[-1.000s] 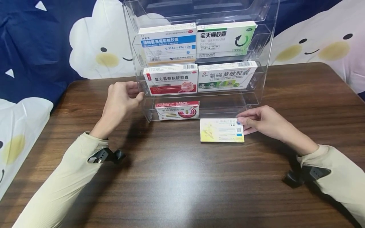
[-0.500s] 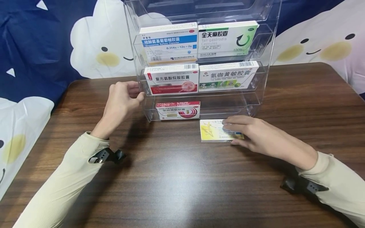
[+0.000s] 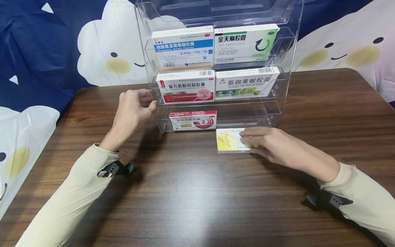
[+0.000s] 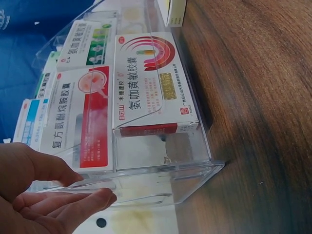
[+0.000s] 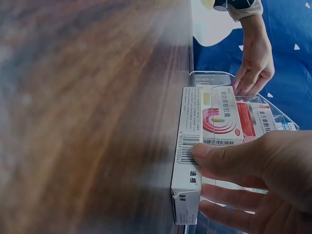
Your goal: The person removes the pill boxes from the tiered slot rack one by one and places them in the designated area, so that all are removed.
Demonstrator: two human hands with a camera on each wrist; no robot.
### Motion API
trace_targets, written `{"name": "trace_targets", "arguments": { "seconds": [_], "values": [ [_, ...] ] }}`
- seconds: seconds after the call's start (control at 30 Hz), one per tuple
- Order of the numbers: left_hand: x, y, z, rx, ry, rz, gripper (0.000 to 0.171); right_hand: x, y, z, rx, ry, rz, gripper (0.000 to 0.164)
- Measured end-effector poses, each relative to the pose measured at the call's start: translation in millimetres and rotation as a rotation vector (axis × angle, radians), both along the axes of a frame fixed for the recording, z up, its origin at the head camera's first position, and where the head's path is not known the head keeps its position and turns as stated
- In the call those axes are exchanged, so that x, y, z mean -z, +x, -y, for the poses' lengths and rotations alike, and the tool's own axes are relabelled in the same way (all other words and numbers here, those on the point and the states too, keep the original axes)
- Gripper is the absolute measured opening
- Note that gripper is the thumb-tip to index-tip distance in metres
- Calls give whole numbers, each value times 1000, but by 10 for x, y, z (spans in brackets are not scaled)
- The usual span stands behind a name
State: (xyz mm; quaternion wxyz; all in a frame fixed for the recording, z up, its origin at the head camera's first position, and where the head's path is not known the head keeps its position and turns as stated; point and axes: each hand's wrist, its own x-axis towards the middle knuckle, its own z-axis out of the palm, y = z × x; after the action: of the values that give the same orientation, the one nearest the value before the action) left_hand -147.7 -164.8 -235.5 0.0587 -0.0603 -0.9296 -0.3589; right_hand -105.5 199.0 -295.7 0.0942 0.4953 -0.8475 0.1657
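Observation:
My left hand (image 3: 131, 109) holds the left side panel of a clear tiered display rack (image 3: 242, 115). In the left wrist view the thumb and fingers (image 4: 73, 207) pinch that panel from both sides. My right hand (image 3: 280, 147) grips the right end of a yellow and white medicine box (image 3: 228, 140), just in front of the rack's lowest tier. The right wrist view has the thumb on the barcode side of this box (image 5: 187, 126) and the other fingers across its broad face. A small red and white capsule box (image 3: 192, 121) stands at the left of the lowest tier.
The middle tier holds a red and white box (image 3: 185, 87) and a green and white box (image 3: 247, 84). Above them stand a blue and white box (image 3: 183, 49) and a white and green box (image 3: 243, 44). Behind the wooden table (image 3: 172, 206) hangs a cloud-patterned cloth (image 3: 34, 51).
My right hand has moved left from the box's right edge, over its right part, and now grips it there. The box has barely shifted. My left hand keeps its hold on the rack.

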Motion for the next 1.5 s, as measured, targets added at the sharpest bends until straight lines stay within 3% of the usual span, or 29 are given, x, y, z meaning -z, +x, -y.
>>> {"name": "trace_targets", "arguments": {
  "seconds": [0.37,0.57,0.73,0.83,0.97,1.07,1.5],
  "values": [
    [-18,-3,2,4,-26,10,32,-9,-46,9,9,16,27,42],
    [3,0,10,2,-31,1,33,-75,-91,40,53,-17,109,41],
    [3,3,16,-2,-30,-5,33,-164,-204,216,161,-190,136,32],
    [6,2,15,-2,-25,-6,33,-178,-287,366,260,-280,213,28],
    [18,-3,6,0,-21,-9,32,-159,-387,543,382,-333,360,29],
    [30,-13,-2,3,-20,-18,31,-133,-438,644,431,-340,401,30],
    [55,-21,8,9,-5,-44,31,-8,-521,813,440,-368,486,25]
  ]
}}
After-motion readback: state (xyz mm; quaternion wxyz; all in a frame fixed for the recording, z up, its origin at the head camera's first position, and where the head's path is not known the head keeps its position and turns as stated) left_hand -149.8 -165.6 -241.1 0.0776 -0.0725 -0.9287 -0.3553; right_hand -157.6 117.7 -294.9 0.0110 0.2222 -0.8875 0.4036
